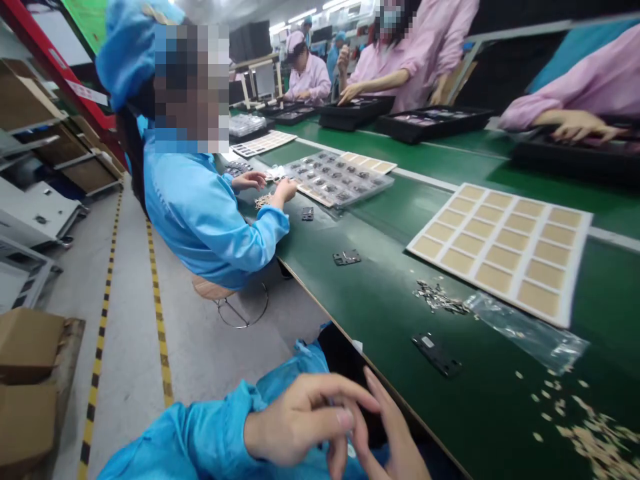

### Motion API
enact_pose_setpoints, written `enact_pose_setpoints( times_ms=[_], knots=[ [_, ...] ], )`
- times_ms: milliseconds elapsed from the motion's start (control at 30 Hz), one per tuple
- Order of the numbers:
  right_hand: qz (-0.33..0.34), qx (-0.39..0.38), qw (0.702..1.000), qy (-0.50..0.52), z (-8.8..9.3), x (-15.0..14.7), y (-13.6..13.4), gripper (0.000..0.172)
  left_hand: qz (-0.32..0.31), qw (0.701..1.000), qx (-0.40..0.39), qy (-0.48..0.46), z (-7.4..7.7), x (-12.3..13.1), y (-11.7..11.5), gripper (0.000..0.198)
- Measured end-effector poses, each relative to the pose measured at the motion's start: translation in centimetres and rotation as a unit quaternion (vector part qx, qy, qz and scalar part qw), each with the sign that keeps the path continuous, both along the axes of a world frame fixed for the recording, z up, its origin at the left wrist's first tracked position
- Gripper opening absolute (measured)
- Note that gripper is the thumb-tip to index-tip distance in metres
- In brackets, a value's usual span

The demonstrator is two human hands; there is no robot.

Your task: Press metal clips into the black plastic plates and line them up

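Note:
My left hand [305, 417] is over my lap, its fingers loosely bent and apart, with nothing visible between them. Beside it, at the bottom of the head view, my right hand [393, 437] has its fingers stretched out. The fingertips of both hands overlap, and I cannot tell whether they touch. On the green bench nearest my hands lies a flat black part [436, 354] with a small pale label. Behind it is a heap of small metal pieces [440, 298] next to a clear plastic bag [530, 331]. Small beige pieces [597, 433] are scattered at the right.
A white sheet with tan rectangles [505, 243] lies on the green bench [370, 307]. Farther along are another black part [347, 257] and a clear compartment tray [340, 177]. A co-worker in blue [200, 207] sits at left. Black trays [435, 121] stand before people in pink.

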State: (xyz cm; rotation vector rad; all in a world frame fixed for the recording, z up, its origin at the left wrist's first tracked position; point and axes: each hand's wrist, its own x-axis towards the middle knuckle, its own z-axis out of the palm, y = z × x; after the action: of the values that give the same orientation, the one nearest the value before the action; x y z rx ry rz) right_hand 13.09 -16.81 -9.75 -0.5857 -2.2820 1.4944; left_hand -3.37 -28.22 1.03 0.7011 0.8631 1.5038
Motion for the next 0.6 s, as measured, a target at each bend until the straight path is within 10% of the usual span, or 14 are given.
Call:
enact_pose_setpoints(
  times_ms=[133, 233, 467, 600],
  knots=[
    [0.142, -0.022, 0.989, 0.045, -0.7, -10.2, -0.5, 0.048, -0.206, 0.942, -0.003, 0.265, 2.4, -2.0, -0.8, 0.048],
    [0.169, -0.053, 0.984, -0.023, -3.1, -13.6, -0.4, 0.038, -0.205, 0.837, -0.048, 0.505, 5.1, -4.6, -3.2, 0.046],
    [0.078, -0.044, 0.993, -0.074, -7.4, -12.0, 3.5, 0.028, 0.108, 0.370, -0.148, 0.911, 8.9, -10.7, -11.3, 0.039],
    [0.010, -0.027, 0.997, -0.075, -7.9, -11.1, 5.2, 0.029, 0.133, 0.220, -0.183, 0.949, 9.5, -13.1, -13.9, 0.036]
  ],
)
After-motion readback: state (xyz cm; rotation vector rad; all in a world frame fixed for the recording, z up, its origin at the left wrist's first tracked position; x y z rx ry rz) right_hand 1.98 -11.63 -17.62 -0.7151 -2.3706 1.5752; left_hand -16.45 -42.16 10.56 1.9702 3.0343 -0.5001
